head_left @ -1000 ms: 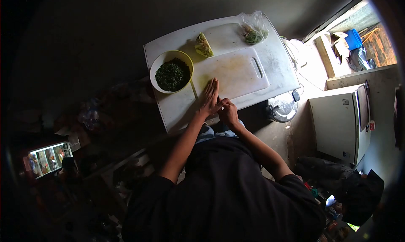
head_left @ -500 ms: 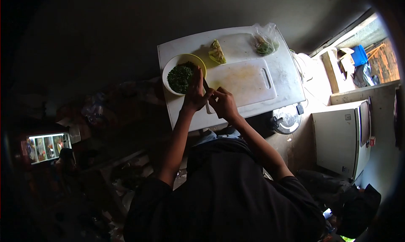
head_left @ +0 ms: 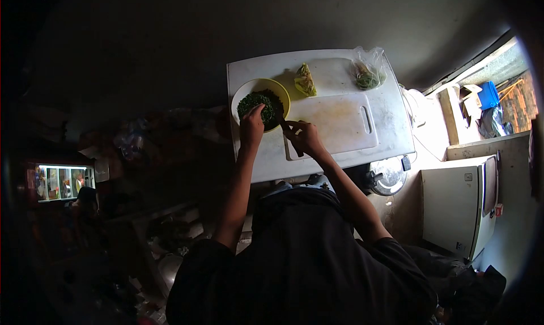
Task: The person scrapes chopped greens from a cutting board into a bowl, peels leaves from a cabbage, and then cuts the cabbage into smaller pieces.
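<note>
A pale yellow-rimmed bowl of chopped greens stands at the left of the white table. My left hand reaches over the bowl's near edge, its fingertips at the greens; whether they hold anything is too small to tell. My right hand is closed around a dark knife, whose blade points to the bowl's right edge. Under and beyond that hand lies a white cutting board, stained yellowish in the middle.
A yellow-green bag and a clear plastic bag with greens lie at the table's far side. Right of the table are a round metal-lidded pot and a white refrigerator. A lit cabinet shows at left.
My left hand has left the knife and moved left over the bowl. The right hand still has the knife, now a little to the right. The whole view has shifted slightly.
</note>
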Demonstrator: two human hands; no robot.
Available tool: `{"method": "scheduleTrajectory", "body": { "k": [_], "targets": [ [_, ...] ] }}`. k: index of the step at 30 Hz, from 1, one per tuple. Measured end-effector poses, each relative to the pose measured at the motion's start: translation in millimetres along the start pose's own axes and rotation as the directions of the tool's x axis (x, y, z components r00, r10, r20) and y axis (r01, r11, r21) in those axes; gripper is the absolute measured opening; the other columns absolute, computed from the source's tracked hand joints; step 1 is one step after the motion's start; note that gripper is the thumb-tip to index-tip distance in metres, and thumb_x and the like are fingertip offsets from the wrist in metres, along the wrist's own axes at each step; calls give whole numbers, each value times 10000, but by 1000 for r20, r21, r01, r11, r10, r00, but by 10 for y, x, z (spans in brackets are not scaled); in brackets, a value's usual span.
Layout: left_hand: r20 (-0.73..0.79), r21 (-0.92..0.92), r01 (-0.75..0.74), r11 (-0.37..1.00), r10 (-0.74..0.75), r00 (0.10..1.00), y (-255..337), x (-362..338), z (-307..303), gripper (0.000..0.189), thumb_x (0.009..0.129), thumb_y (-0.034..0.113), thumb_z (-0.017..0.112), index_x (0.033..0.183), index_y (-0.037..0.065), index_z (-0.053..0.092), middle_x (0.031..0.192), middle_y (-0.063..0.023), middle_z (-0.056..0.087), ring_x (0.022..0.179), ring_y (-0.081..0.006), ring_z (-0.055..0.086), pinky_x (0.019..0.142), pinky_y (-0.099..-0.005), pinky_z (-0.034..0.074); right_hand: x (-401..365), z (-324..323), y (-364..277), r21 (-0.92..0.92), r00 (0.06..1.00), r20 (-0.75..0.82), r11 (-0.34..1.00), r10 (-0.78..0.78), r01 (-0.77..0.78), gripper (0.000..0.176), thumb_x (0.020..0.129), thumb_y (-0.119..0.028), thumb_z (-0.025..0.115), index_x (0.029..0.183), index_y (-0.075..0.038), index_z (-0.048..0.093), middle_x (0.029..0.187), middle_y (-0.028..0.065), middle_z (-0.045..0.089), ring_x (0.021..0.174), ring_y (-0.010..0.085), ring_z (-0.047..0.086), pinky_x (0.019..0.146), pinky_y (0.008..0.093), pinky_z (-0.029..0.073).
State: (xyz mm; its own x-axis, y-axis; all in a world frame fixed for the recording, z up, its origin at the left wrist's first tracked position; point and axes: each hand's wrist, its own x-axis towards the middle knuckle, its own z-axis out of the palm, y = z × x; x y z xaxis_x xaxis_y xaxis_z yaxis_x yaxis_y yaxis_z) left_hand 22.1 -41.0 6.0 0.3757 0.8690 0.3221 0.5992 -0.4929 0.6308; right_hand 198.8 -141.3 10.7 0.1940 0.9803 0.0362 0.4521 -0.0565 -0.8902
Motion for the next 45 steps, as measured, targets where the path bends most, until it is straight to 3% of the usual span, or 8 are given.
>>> {"method": "scheduleTrajectory", "body": {
  "k": [3, 5, 7, 11, 19, 30, 35, 45],
  "targets": [
    [-21, -94, 77, 993, -79, 997, 46, 31, 0, 396, 856, -55, 499, 1192, 73, 665, 1275, -170, 617, 1207, -358, 557, 1020, -416, 450, 49, -58, -90, 30, 998, 40, 998, 56, -58, 327, 822, -228, 730, 1112, -78, 728, 708, 111, 676, 618, 180, 662, 613, 348, 525],
    [93, 122, -337, 934, 327, 940, 30, 41, 13, 529, 785, -94, 482, 1238, 117, 653, 1414, -167, 513, 1315, -347, 455, 1099, -433, 365, 68, -153, -234, 92, 987, 89, 986, 134, -142, 323, 829, -233, 726, 1108, -72, 729, 661, 94, 665, 584, 156, 645, 595, 344, 524],
    [126, 144, -330, 933, 314, 941, 41, -32, 30, 562, 755, -80, 488, 1270, 96, 627, 1483, -176, 414, 1351, -367, 394, 1124, -465, 316, 113, -259, -312, 315, 913, 312, 878, 262, -359, 316, 836, -238, 723, 1104, -72, 730, 650, 81, 666, 546, 128, 617, 577, 334, 526],
    [146, 289, -189, 938, 152, 978, -31, -75, 9, 653, 704, -11, 503, 1356, 14, 527, 1597, -217, 172, 1383, -467, 284, 1154, -550, 229, 163, -240, -216, 321, 948, 236, 904, 214, -284, 284, 872, -162, 687, 1127, -40, 718, 641, 80, 652, 427, 100, 544, 457, 271, 467],
    [202, 335, -276, 901, 217, 955, 16, -65, 5, 662, 739, 71, 537, 1397, 27, 478, 1588, -241, 163, 1409, -484, 220, 1160, -579, 186, 241, -355, -349, -326, 985, 152, 945, 87, -33, 349, 779, -239, 671, 1122, -230, 737, 882, 119, 731, 799, 317, 699, 747, 435, 556],
    [69, 317, -185, 930, 172, 983, 100, -81, 115, 504, 933, 255, 505, 1394, 53, 499, 1590, -211, 187, 1396, -455, 252, 1153, -553, 189, 377, -555, -447, -77, 950, 272, 987, 155, -139, 281, 855, -196, 662, 1112, -105, 728, 826, 131, 710, 704, 246, 698, 654, 372, 565],
    [-136, 87, -184, 979, 195, 971, -26, -1, 261, 258, 943, 193, 594, 1144, 58, 682, 1225, -131, 646, 1178, -306, 568, 1026, -442, 405, 273, -545, 84, 240, 908, 378, 928, 181, -285, 307, 956, -177, 609, 1197, 7, 662, 814, 85, 694, 575, 114, 618, 537, 287, 535],
    [-292, 35, -88, 996, 94, 952, 481, 55, 400, 191, 790, 120, 759, 961, 79, 685, 849, -42, 687, 848, -257, 643, 859, -395, 481, -134, -867, 691, 345, 935, 303, 894, 184, -287, 320, 955, -212, 622, 1172, 21, 654, 987, 104, 731, 915, 154, 658, 836, 297, 506]
  ]
}}
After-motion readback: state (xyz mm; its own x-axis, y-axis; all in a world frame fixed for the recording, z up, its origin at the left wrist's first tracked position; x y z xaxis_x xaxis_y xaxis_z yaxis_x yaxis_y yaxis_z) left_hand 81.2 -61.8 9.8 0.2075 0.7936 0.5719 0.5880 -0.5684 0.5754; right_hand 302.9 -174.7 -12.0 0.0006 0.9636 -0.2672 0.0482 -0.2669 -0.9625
